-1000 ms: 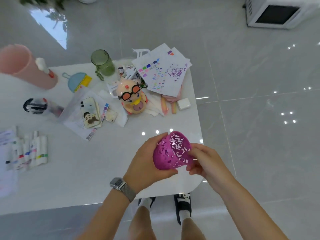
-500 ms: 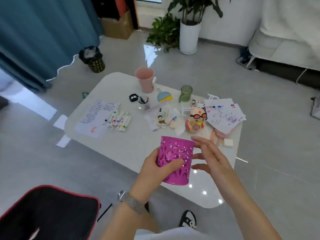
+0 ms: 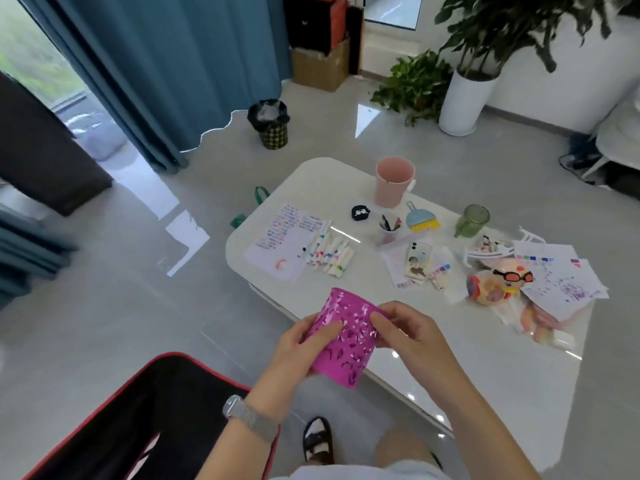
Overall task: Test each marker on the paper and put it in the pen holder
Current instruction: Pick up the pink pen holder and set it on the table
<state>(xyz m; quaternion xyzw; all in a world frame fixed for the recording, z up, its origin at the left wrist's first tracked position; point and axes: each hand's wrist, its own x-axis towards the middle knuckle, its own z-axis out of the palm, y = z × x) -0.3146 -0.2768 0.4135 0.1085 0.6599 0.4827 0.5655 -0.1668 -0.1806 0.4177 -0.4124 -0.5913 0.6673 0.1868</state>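
Grey tiled floor, teal curtain (image 3: 166, 64) at upper left, potted plant (image 3: 464, 98) at upper right.

White surface (image 3: 398, 306), centre right. On it: paper (image 3: 280, 240) with coloured test marks; markers (image 3: 329, 254) in a loose row just beside the paper's right edge; pink cup (image 3: 394, 181); green cup (image 3: 472, 220); phone (image 3: 418, 259); toy figure (image 3: 495, 285) with red glasses; scribbled sheets (image 3: 561, 278) at right.

Pen holder (image 3: 346, 336): magenta, perforated, tilted, held in the air over the near edge of the surface, lower centre. Left hand (image 3: 298, 348) wraps its grip around the holder's left side. Right hand (image 3: 412, 336), half a second ago open beside the holder, now has its fingers curled onto the right side near the rim.

Wristwatch (image 3: 247, 415) on the left wrist. Black bag (image 3: 138, 420) with red trim, lower left.
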